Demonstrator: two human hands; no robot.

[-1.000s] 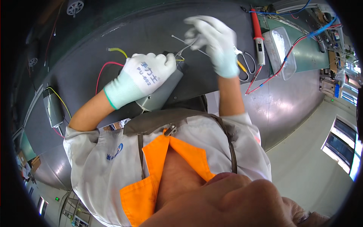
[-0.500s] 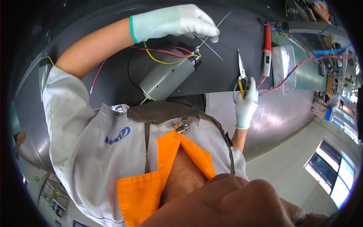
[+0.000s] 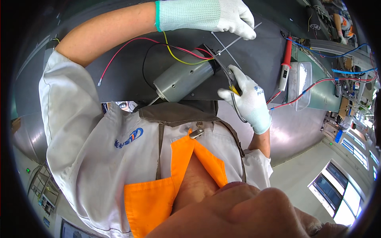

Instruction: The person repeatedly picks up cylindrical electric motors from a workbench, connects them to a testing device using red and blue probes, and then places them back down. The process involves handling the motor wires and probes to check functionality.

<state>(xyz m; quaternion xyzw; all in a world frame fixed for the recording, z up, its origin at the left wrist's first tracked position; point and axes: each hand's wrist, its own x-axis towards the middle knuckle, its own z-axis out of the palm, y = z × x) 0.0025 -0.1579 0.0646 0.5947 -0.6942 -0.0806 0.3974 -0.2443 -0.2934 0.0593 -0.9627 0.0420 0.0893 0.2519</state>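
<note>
A grey cylindrical motor [image 3: 180, 81] lies tilted on the dark bench, its shaft toward me. Pink, yellow and black wires [image 3: 178, 48] gather at its far end, where white cable ties [image 3: 231, 43] cross. My left hand [image 3: 236, 20], in a white glove, is closed on the long tail of one tie beyond the motor. In my gloved right hand [image 3: 250, 95] are scissors [image 3: 225, 69] with yellow on the handle. Their blades reach up-left to the tie beside the wire bundle. Whether the blades touch the tie cannot be made out.
To the right lies a red-and-white handheld tool [image 3: 285, 65] with a cord. Beside it stands a clear plastic box [image 3: 304, 81] with white contents. Red and blue cables [image 3: 323, 80] run along the right side. Another person's arm [image 3: 339, 28] shows at the far upper right.
My right hand has lifted the scissors from the bench's right side and carried them left to the motor's wire end. My left hand has moved slightly up and right, holding the tie tail.
</note>
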